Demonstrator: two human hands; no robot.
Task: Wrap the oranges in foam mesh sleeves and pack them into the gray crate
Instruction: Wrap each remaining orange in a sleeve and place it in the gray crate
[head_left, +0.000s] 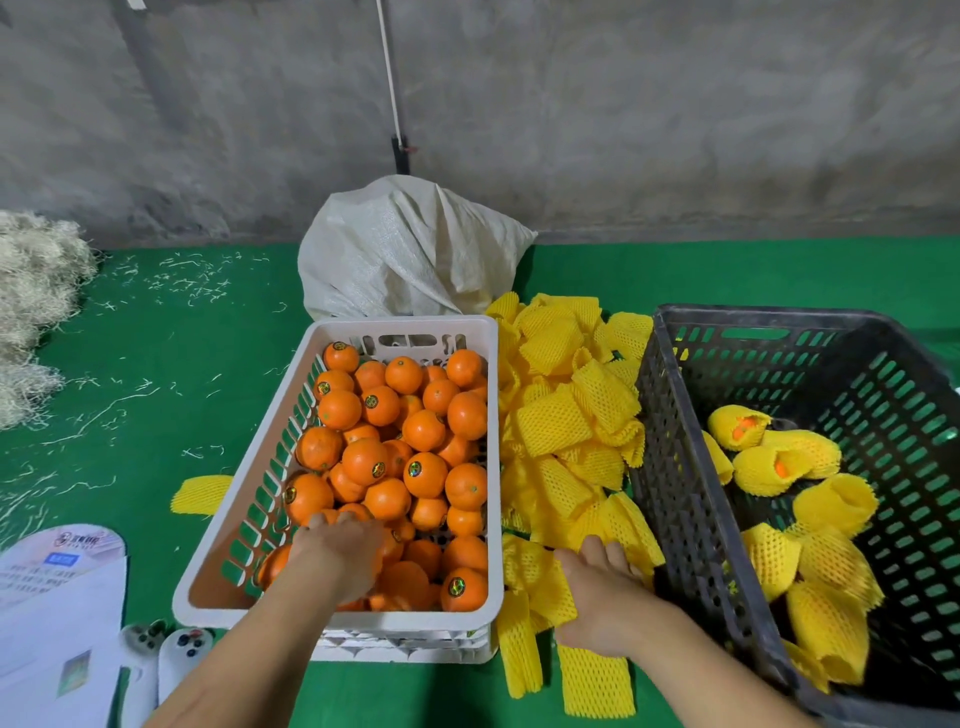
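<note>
From the head view, the left hand reaches into the white crate at about 7 o'clock, fingers curled down over the loose oranges. The right hand, at 5 o'clock, pinches a yellow foam mesh sleeve from the sleeve pile between the crates. The gray crate, at 3 o'clock, holds several wrapped oranges.

The gray crate is open-topped with bare floor at its far end; foam mesh sleeves crowd its left wall.
</note>
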